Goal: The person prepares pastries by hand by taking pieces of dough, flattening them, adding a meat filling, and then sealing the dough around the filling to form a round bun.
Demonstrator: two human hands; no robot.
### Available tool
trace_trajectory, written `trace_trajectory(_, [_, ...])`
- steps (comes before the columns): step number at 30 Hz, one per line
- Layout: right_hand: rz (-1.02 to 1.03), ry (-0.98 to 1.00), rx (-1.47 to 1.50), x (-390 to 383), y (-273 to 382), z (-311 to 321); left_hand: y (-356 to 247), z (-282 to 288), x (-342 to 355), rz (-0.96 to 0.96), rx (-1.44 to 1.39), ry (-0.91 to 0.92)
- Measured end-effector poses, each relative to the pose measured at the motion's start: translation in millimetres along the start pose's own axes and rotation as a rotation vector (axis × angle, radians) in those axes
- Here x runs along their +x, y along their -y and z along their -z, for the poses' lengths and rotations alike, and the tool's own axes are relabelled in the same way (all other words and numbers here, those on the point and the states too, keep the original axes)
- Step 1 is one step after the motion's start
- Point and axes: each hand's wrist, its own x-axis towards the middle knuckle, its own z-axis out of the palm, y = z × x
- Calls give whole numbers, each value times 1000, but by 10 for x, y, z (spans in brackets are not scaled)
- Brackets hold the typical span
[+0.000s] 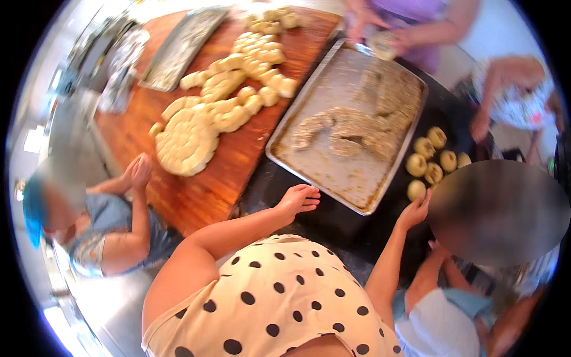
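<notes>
Silver metal edges the big tray (pixel 339 83) just by my left hand (pixel 299 200); its fingers are loose and half bent, with nothing I can see in them. My right hand (pixel 413 211) is beside the closest bun (pixel 416 190), and I can't tell if it pinches it. That bun and more round buns (pixel 424 147) sit on the dark counter (pixel 264 187), right of the tray. They're round and close together, so one push could roll them. My left fingers could bump the tray's near edge. People crowd the right side, so it's tight there. More room shows left, between tray and wood counter (pixel 242 156).
</notes>
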Motion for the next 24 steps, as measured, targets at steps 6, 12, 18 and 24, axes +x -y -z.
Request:
trace_trajectory(6, [57, 821, 349, -1349, 1346, -460, 354, 1075, -61, -211, -311, -274])
trace_trajectory(12, [-31, 1281, 559, -2457, 2412, -1165, 519, 2456, -291, -521, -532, -743])
trace_trajectory(18, [-226, 1397, 612, -3355, 2969, -2332, 305, 3823, -289, -639, -702, -1054])
trace_trajectory(24, [-437, 1206, 569, -3832, 3570, -3051, -22, 4829, -33, -780, -784, -929])
